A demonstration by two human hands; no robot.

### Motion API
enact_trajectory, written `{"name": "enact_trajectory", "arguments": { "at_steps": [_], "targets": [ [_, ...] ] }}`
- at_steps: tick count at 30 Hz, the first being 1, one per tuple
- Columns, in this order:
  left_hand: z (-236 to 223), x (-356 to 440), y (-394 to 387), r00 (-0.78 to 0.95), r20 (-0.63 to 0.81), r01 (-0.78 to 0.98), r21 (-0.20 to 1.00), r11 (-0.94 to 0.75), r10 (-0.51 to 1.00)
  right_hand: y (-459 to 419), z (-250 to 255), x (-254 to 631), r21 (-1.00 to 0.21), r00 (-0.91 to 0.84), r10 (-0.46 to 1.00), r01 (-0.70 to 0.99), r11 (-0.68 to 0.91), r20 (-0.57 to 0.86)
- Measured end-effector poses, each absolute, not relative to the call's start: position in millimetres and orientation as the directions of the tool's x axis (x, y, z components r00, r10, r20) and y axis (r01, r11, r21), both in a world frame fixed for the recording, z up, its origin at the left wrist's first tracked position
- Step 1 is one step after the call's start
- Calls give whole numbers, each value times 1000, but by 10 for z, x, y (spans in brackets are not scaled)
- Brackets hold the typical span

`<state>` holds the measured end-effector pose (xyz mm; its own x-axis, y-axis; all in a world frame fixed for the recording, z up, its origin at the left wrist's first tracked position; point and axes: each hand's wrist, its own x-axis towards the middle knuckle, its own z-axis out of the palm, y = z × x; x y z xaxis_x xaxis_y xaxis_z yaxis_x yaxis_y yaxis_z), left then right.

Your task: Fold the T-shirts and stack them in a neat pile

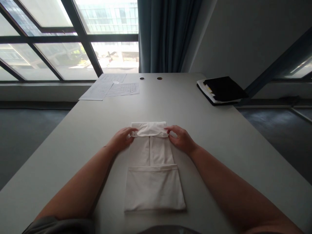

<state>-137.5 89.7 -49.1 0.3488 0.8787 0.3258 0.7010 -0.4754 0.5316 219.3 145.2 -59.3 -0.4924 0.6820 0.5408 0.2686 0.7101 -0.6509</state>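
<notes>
Fingers (131,132) of the left hand (120,139) curl around the left end of a thick rolled fold and pinch it against the thumb. Fingers (170,130) of the right hand (181,139) pinch the fold's right end in the same way, and neither hand lies spread flat. The fold is the far end of a white cloth (153,190), folded into a long, narrow stack that lies flat on the counter (209,136), near the person and centred between the hands. Its near part is a wide rectangular panel with a hemmed upper edge. Beyond that, a narrower section with a lengthwise centre crease runs far to the rolled band under the fingers. Bare forearms (73,191) reach in from the near corners, and a grey sleeve (51,226) shows at the near left. Far left on the counter lie overlapping sheets of paper (122,89) covered in print. Far right, a black folder (224,88) rests on a white binder (207,89). Two round cable grommets (142,78) sit by the far edge. Beyond the counter are a large window (48,42) and a dark blue curtain (165,35), with grey carpet (31,139) below on the left.
</notes>
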Motion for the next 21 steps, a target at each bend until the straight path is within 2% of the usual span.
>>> {"name": "enact_trajectory", "arguments": {
  "at_steps": [3,8,11,16,21],
  "targets": [
    [-469,-1428,629,468,233,704,485,-519,852,1313,-579,2352,-544,-664,579,296,785,473],
    [-445,-1411,600,412,222,735,493,-466,884,1322,-540,2348,-449,-648,558,349,822,518],
    [-480,-1386,660,385,212,763,475,-439,898,1336,-537,2287,-412,-700,525,347,843,485],
    [-470,-1302,748,296,189,799,488,-351,936,1364,-513,2188,-428,-660,578,400,811,479],
    [-312,-1220,725,153,315,779,545,-311,936,1301,-373,2218,-455,-544,602,394,798,584]
  ]
}}
